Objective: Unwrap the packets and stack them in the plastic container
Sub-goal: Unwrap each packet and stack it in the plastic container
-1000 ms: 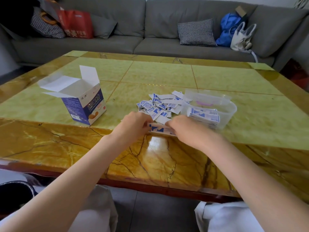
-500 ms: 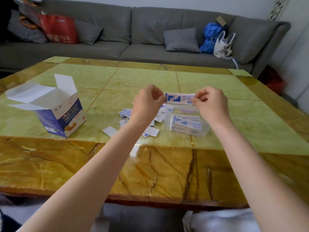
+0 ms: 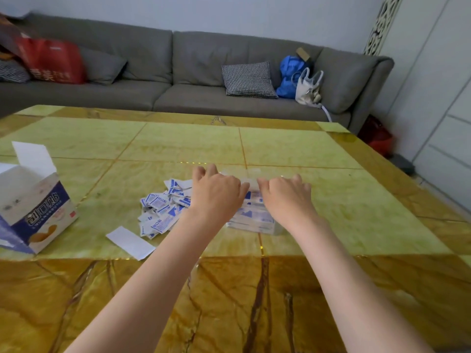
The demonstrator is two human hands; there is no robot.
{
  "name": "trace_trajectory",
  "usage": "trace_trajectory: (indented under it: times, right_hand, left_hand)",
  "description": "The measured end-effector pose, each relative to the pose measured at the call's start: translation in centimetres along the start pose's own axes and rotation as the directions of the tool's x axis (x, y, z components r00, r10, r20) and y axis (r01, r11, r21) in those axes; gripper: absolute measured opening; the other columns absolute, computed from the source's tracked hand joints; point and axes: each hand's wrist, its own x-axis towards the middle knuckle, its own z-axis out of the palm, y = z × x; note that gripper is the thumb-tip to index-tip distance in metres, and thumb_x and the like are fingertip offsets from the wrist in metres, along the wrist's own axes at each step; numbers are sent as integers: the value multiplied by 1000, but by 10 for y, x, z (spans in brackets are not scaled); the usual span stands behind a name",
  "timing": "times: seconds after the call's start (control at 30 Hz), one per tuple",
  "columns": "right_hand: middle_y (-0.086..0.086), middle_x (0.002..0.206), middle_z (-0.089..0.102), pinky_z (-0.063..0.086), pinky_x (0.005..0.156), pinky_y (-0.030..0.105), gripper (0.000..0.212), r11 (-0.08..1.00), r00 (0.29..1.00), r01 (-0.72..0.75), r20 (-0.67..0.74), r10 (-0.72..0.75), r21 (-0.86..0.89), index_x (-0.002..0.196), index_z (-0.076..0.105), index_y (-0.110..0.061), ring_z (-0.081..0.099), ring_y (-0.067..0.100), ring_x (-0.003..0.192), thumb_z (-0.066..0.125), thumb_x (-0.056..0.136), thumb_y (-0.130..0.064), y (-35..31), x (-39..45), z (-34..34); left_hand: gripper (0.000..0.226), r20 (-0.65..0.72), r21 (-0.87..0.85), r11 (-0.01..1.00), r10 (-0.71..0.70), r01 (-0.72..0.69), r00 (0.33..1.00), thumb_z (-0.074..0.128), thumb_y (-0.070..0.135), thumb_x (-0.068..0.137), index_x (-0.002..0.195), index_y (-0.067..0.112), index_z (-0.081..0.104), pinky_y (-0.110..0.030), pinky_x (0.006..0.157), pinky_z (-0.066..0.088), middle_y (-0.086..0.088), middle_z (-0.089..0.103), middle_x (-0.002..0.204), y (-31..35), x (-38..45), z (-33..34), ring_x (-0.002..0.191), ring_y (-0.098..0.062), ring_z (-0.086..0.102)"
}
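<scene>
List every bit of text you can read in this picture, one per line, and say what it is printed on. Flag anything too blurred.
"创口贴": large white characters on the blue band of the open cardboard box.
Latin lettering under those characters: too small to read.
White characters on the red bag on the sofa: too blurred to read with confidence.
Blue print on the torn wrappers and the packets in the plastic container: too small to read.

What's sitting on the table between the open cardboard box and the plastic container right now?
In the head view, between the open box and the plastic container lie a loose pile of torn wrappers and, nearer the table's front edge, one white paper strip.
</scene>
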Motion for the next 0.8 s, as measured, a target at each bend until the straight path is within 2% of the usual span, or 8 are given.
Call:
trace_trajectory:
  times: [0.1,0.27,0.43,0.53,0.63,0.8]
  right_hand:
    - [9,110,62,28,92,43,56,999,1000,0,10,1,-45,103,64,-10,39,30,115,16,100,-39,-1,-1,-1]
    - [8,113,62,28,92,43,51,999,999,-33,4,33,-16,108,60,-13,39,28,115,17,100,-41,1,1,0]
    - [5,111,63,28,90,42,52,995,1000,10,24,-7,-100,106,58,-15,38,27,116,14,100,-43,-2,-3,1]
    - [5,110,64,27,91,42,53,992,1000,17,27,-14,-121,107,58,-15,37,27,117,13,100,-42,-3,-5,0]
    - [4,111,64,26,94,43,51,989,999,29,24,-26,-142,108,58,-15,37,26,119,15,101,-41,-4,-6,-1]
    - [5,113,63,25,96,44,50,983,998,50,52,-42,-177,112,56,-14,38,27,121,14,101,-40,-3,-6,-2]
  left_hand:
    - [55,21,28,999,20,-21,1000,22,44,98,89,17,70,-38,98,21,-6,67,92,2,1,1,114,-24,41]
    - [51,39,16,1000,26,-26,999,22,45,97,91,18,64,-41,103,18,-6,67,95,2,1,1,118,-26,40]
    - [54,70,79,992,93,-99,993,16,46,98,91,20,63,-37,100,23,-5,66,97,2,-2,-3,115,-25,41]
    - [55,84,103,989,102,-110,991,15,44,99,85,20,63,-36,99,24,-5,66,97,2,-1,-4,115,-24,41]
    - [52,79,129,985,104,-113,991,14,45,99,72,20,51,-36,98,26,-5,67,94,2,0,-5,113,-25,43]
    - [54,100,162,979,109,-124,989,13,45,98,69,18,50,-37,98,26,-5,67,94,2,1,-7,114,-24,43]
